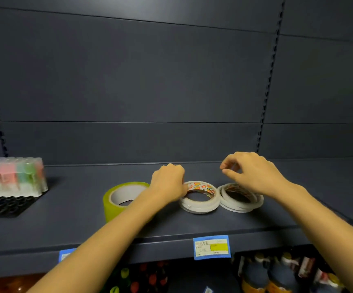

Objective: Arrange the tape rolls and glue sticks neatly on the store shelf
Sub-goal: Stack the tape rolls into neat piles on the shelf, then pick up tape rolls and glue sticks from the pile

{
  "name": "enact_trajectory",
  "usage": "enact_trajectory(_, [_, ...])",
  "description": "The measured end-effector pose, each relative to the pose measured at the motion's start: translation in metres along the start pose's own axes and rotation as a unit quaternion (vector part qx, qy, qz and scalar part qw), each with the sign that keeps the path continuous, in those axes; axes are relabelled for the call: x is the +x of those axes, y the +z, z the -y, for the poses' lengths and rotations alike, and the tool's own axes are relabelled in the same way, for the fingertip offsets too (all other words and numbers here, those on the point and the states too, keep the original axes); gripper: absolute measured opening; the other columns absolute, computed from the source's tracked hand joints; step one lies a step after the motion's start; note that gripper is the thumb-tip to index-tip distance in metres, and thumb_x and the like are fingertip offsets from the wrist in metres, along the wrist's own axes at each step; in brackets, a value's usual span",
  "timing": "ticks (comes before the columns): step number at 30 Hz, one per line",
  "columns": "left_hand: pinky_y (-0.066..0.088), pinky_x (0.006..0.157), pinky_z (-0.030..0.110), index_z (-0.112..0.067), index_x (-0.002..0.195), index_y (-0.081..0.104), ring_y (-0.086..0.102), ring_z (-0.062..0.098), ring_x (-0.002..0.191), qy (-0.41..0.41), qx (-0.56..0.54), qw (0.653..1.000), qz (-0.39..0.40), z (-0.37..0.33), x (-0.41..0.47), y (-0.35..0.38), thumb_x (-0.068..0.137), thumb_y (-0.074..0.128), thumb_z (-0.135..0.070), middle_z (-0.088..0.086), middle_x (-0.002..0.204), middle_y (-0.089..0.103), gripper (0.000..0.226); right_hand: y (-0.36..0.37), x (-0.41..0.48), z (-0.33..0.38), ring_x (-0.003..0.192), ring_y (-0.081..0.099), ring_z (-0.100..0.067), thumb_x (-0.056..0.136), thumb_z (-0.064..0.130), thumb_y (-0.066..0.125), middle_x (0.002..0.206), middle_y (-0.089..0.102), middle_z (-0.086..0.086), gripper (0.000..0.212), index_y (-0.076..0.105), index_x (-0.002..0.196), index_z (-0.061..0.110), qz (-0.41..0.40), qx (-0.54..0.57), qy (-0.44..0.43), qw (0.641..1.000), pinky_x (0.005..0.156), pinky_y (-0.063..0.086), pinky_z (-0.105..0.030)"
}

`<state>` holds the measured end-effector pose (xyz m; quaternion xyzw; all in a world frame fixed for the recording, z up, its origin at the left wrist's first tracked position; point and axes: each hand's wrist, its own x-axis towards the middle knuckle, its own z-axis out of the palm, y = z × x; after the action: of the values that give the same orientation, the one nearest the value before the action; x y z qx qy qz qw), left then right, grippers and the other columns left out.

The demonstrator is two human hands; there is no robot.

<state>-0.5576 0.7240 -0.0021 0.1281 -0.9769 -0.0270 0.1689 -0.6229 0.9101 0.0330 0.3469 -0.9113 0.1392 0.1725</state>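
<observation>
Two low stacks of thin white tape rolls lie side by side on the dark shelf (192, 225). My left hand (168, 182) grips the left edge of the left stack (199, 205), thumb at its inner rim. My right hand (253, 174) hovers just above the right stack (240, 203) with its fingers loosely curled and nothing held. A wide green tape roll (121, 197) lies flat to the left, partly behind my left forearm. A block of glue sticks (12, 176) with pink and green labels stands upright at the far left.
A black honeycomb holder (4, 205) lies in front of the glue sticks. A blue and yellow price tag (211, 247) is fixed to the shelf's front edge. Bottles and packets fill the shelf below (277, 273). A dark back panel rises behind.
</observation>
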Motion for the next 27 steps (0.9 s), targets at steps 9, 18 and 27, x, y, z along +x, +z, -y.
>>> enact_trajectory(9, [0.040,0.075,0.032,-0.016,0.100,0.064,0.061,0.027,0.101,-0.064,0.111,0.978,-0.167,0.101,-0.059,-0.053,0.092,0.043,-0.041,0.003,0.102,0.070,0.033,0.024,0.034,0.101,0.099,0.059,-0.016,0.092,0.035,0.051,0.107,0.062,0.010,0.017,0.061,0.105,0.031,0.006,0.061,-0.152,0.986,0.076,0.043,-0.029])
enact_trajectory(18, [0.044,0.071,0.031,-0.014,0.100,0.064,0.062,0.027,0.095,-0.250,0.143,0.945,-0.153,0.279,-0.202,-0.112,0.090,0.050,-0.038,0.004,0.100,0.071,0.029,0.068,0.044,0.304,0.097,0.060,-0.019,0.092,0.033,0.051,0.109,0.064,0.008,0.019,0.061,0.107,0.029,0.038,0.130,-0.305,0.943,0.079,0.046,-0.031])
enact_trajectory(27, [0.044,0.073,0.033,-0.019,0.103,0.061,0.060,0.023,0.101,-0.301,0.189,0.924,-0.142,0.432,-0.340,-0.165,0.089,0.051,-0.043,0.001,0.107,0.067,0.029,0.111,0.031,0.513,0.102,0.060,-0.021,0.091,0.033,0.053,0.111,0.065,0.004,0.019,0.063,0.105,0.027,0.077,0.177,-0.361,0.912,0.086,0.050,-0.037])
